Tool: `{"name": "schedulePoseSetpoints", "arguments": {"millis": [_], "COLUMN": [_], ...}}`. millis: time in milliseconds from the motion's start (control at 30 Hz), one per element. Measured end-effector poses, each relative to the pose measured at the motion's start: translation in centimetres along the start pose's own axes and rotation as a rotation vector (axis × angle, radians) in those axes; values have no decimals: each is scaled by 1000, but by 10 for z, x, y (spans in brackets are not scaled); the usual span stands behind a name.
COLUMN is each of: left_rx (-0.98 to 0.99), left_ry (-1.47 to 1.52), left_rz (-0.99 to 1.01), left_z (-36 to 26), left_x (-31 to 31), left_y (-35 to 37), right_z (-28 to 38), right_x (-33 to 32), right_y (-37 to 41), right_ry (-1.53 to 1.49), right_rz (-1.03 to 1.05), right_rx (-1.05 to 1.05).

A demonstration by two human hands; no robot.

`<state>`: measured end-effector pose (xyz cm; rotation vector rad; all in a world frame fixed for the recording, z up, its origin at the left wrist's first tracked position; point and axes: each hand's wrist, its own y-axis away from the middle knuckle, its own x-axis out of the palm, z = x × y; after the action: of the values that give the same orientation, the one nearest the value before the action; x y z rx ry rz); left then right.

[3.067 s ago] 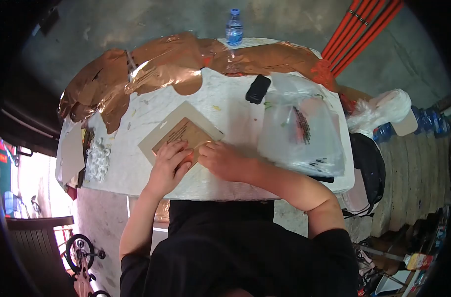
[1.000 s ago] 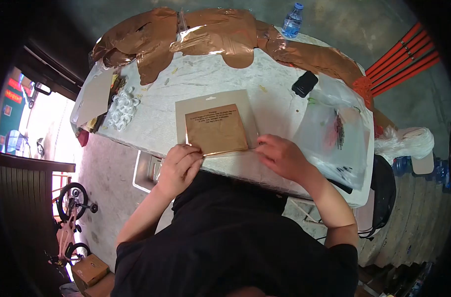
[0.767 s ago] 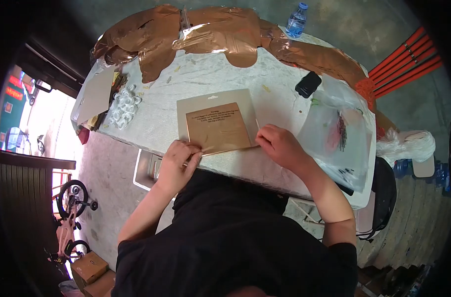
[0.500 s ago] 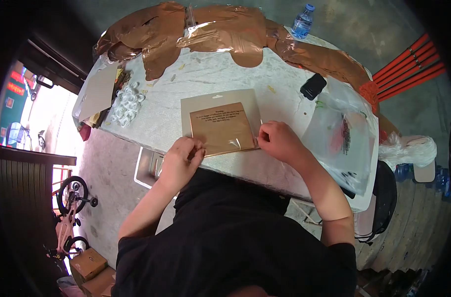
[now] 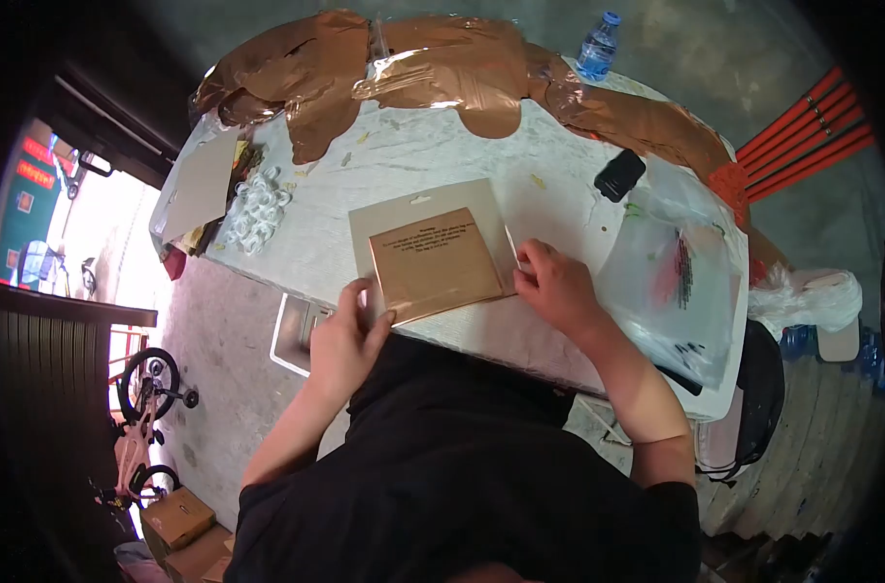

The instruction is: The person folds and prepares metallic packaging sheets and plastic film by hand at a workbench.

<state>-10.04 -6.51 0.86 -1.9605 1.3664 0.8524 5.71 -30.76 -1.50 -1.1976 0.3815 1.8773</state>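
Observation:
A flat package [image 5: 438,267] lies on the table in front of me: folded copper-brown foil with printed warning text over it, on a grey backing card [image 5: 365,228] with a hang hole. Clear plastic appears to cover it. My left hand [image 5: 343,335] is at its lower left corner, thumb near the bottom edge and fingers apart at the left side. At the right edge, my right hand [image 5: 561,284] has thumb and fingertips pinched on the thin plastic edge. Part of that edge is hidden by the fingers.
Copper foil sheets [image 5: 442,63] lie along the table's far edge, near a water bottle [image 5: 597,47]. White rings [image 5: 257,209] and grey card [image 5: 202,185] are at left. A black device [image 5: 619,175] and clear plastic bags [image 5: 661,282] lie at right.
My left hand's fingers have spread from a pinch and shifted slightly left and down. The package has turned a little counterclockwise. My right hand stays at its right edge, slightly farther right.

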Motion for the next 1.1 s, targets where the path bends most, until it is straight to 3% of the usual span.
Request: {"name": "schedulePoseSetpoints", "arguments": {"millis": [33, 133, 300, 367, 500, 567, 600, 633, 700, 767, 833, 1100], "left_rx": [10, -99, 123, 275, 213, -2, -40, -38, -15, 96, -234, -162], "left_ry": [-1, 397, 382, 354, 365, 654, 655, 655, 503, 513, 582, 971], "left_rz": [8, -39, -177, -274, -278, -142, -80, -91, 106, 8, 263, 210], "left_z": [0, 2, 28, 38, 21, 9, 7, 11, 21, 16, 10, 15], "left_x": [-1, 3, 21, 28, 21, 14, 9, 8, 6, 7, -2, 12], "left_y": [0, 5, 3, -2, -17, -26, -30, -35, -47, -54, -58, -61], "right_z": [-4, -7, -8, -11, -14, -12, -12, -12, -11, -11, -18, -28], "right_x": [2, -2, -10, -5, -3, -6, -6, -7, -7, -7, -11, -4], "right_y": [0, 0, -3, -3, -8, -9, -9, -9, -8, -8, -8, -6], "right_ry": [-54, -159, -422, -758, -973, -968, -966, -928, -892, -941, -991, -1169], "right_rz": [-24, -48, 66, 139, 115, 55, 56, 52, 52, 46, 114, 203], "right_rx": [-13, 0, 153, 279, 234, 211, 201, 202, 192, 218, 269, 373]}}
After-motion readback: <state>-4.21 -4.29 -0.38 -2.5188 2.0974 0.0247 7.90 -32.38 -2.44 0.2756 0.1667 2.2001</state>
